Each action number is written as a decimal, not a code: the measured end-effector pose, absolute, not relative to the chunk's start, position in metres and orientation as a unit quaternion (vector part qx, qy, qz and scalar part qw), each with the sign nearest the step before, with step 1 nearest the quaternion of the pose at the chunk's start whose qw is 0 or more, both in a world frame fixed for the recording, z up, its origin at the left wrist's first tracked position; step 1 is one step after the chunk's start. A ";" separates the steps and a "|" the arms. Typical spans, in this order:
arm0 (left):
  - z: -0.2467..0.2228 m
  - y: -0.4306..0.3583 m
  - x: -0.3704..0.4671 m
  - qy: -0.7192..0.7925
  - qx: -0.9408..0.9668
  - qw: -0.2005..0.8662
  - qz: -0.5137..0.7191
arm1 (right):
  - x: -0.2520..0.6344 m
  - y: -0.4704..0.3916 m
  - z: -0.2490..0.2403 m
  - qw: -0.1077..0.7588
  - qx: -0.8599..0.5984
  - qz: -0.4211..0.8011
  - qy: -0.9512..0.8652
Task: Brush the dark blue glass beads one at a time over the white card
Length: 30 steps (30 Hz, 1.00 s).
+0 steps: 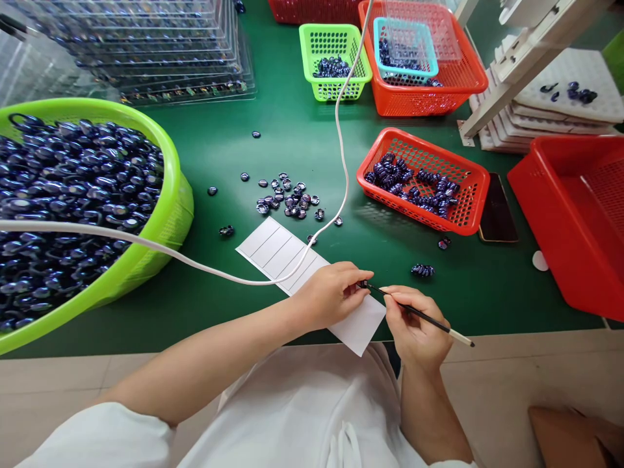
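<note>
So the pen-like tool (425, 317) sits at a slant just above the near edge of the table: its dark tip points left and a bit away from the wearer, and the pale tail end sticks out right and back toward the body. Long axis is tipped only mildly off level across the view. Right hand (420, 328) has it pinched between thumb and fingers, no gap there. Left hand (331, 296) has its thumb and fingertips closed up on a small dark piece (363, 284), right at the tool's tip; can't tell if the two actually touch.

Surface is a smooth green table (209, 153), with a white ruled sheet (268, 246) lying diagonally, partly under the left hand. Loose shiny beads (292, 201) are scattered past it, a fat lime basket (176, 195) is heaped full on the left, and a red basket (429, 218) sits right, next to a phone (498, 209). Pale tiled floor (502, 374) below.

Tool's skinny, mostly black, cream near the back, dark at the very end. The piece is mostly hidden by fingers.
</note>
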State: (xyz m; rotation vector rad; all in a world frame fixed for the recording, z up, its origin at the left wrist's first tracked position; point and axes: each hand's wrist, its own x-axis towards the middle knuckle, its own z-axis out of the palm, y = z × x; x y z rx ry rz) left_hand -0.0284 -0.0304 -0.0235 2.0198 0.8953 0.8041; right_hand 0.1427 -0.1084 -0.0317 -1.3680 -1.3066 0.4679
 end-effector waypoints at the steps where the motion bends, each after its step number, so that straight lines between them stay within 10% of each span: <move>1: -0.023 -0.030 -0.028 0.352 0.793 0.385 0.316 | 0.143 -0.108 -0.032 0.559 -0.583 0.199 -0.555; 30: -0.022 -0.030 -0.026 0.390 0.771 0.397 0.310 | 0.149 -0.107 -0.028 0.514 -0.537 0.198 -0.639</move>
